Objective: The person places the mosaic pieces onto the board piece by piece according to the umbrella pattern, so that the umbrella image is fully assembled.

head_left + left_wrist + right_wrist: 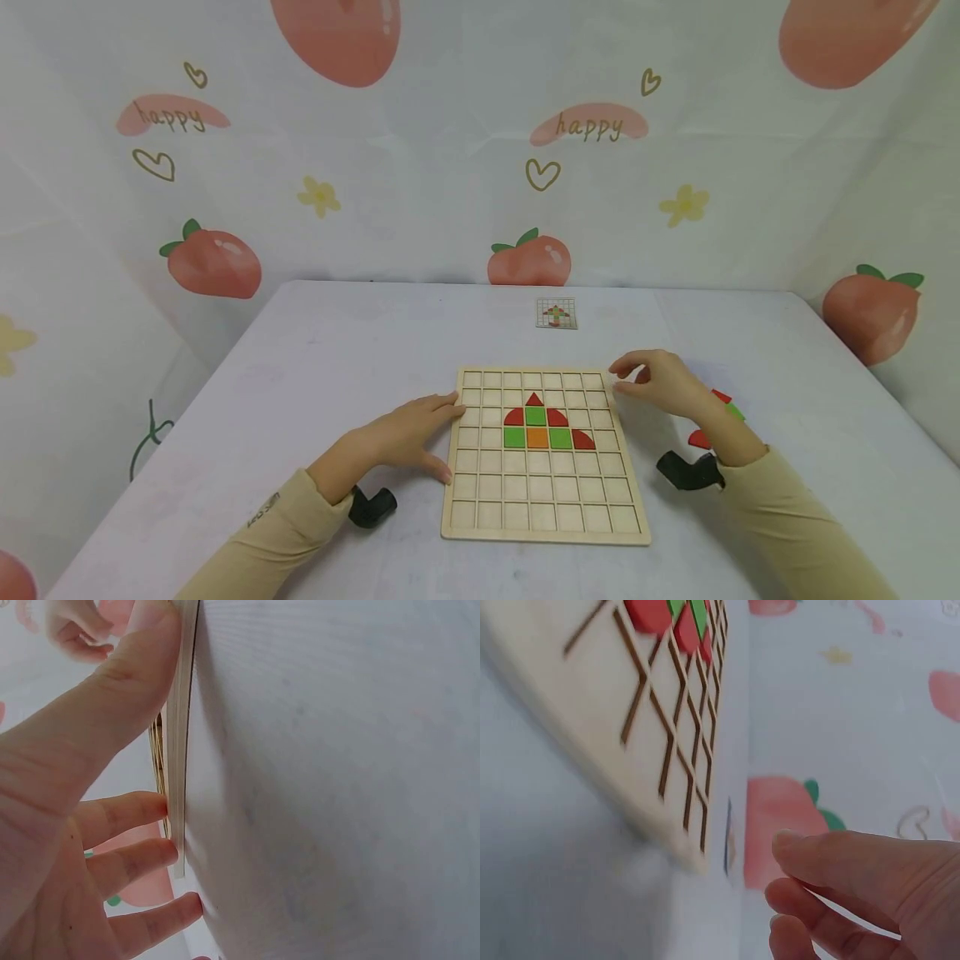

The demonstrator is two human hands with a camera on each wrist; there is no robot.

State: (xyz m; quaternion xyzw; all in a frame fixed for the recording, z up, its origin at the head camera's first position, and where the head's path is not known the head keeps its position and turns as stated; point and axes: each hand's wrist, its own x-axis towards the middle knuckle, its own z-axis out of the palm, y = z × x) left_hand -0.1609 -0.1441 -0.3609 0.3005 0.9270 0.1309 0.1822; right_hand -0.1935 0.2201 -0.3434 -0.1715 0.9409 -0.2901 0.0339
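A wooden grid board (546,537) lies flat on the table. Set in its cells are a red triangle (533,400), red quarter-round pieces (583,440), several green squares (514,437) and an orange square (537,437). Along the board's left edge rests my left hand (408,433), thumb and fingers spread and touching the side, as the left wrist view also shows. Beside the upper right corner my right hand (663,385) hovers, its fingers loosely bent with a gap to the thumb and no piece between them. In the right wrist view those fingers (832,859) are apart from the board.
Behind the board lies a small card (557,314) printed with a gridded pattern. Loose red pieces (700,439) and a green piece (735,411) lie to the right, partly hidden by the right forearm. A printed cloth (420,167) hangs behind the table.
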